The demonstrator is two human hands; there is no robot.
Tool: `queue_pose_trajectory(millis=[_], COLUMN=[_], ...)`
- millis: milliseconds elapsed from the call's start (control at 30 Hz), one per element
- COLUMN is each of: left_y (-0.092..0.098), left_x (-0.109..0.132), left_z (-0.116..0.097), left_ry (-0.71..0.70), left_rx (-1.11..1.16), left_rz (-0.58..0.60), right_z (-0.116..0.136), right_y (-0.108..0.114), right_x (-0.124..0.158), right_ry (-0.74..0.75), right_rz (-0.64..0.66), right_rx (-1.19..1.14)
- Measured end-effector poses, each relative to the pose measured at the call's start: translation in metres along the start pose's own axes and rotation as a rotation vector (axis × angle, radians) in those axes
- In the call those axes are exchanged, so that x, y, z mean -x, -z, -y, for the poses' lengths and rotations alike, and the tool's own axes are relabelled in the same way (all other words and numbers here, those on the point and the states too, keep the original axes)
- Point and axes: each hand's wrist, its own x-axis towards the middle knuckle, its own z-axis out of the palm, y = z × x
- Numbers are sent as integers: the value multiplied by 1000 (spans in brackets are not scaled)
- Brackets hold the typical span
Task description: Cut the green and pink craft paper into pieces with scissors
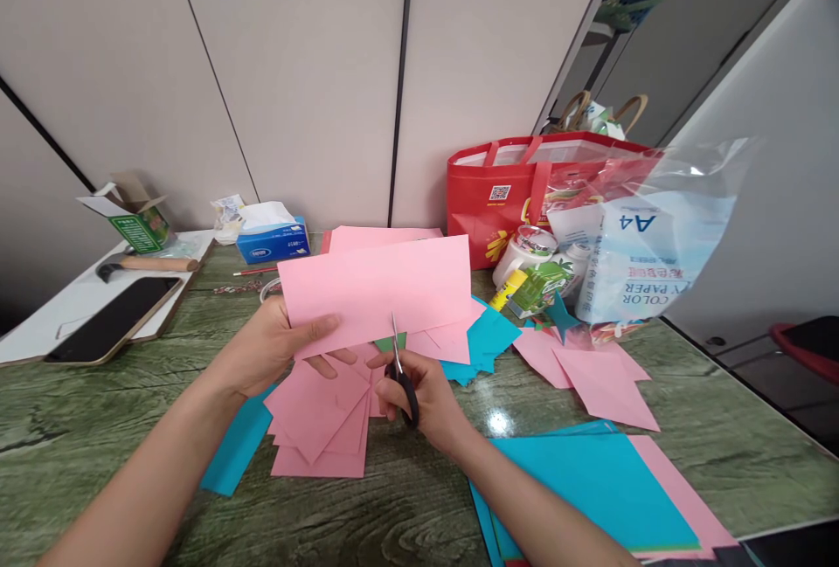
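Note:
My left hand (272, 344) grips the left end of a pink paper sheet (380, 287), thumb on top and fingers underneath. The sheet is held up above the table. In my right hand (419, 392) is a pair of black-handled scissors (407, 394), with the blades pointing up at the sheet's lower edge near its middle. Below the hands lies a pile of cut pink pieces (321, 418), with a blue piece (239, 445) to its left. More blue pieces (488, 340) lie partly under pink ones to the right.
A phone (114, 320), a hammer (148, 264) and an open green box (141, 228) are at the left. A blue tissue box (272, 242) stands behind. At the right are a red bag (478, 191), a plastic paper packet (655, 244), a glue stick (508, 289) and blue sheets (590, 488).

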Motion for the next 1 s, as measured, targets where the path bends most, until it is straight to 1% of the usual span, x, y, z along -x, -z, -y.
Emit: queue_pose_trajectory(millis=[167, 333, 467, 767, 1000], left_y=[-2, -4, -6, -4, -5], left_x=[1, 0, -2, -1, 0], left_z=[0, 4, 5, 4, 3], left_ry=[16, 20, 32, 27, 38], left_rx=[-2, 11, 28, 21, 17], left_rz=[-5, 51, 65, 71, 54], right_z=[1, 5, 7, 3, 3], right_y=[-1, -1, -1, 0, 0], right_x=[0, -1, 0, 0, 0], right_ry=[-17, 13, 20, 2, 33], right_rz=[6, -19, -9, -26, -15], right_rx=[-12, -25, -33, 17, 26])
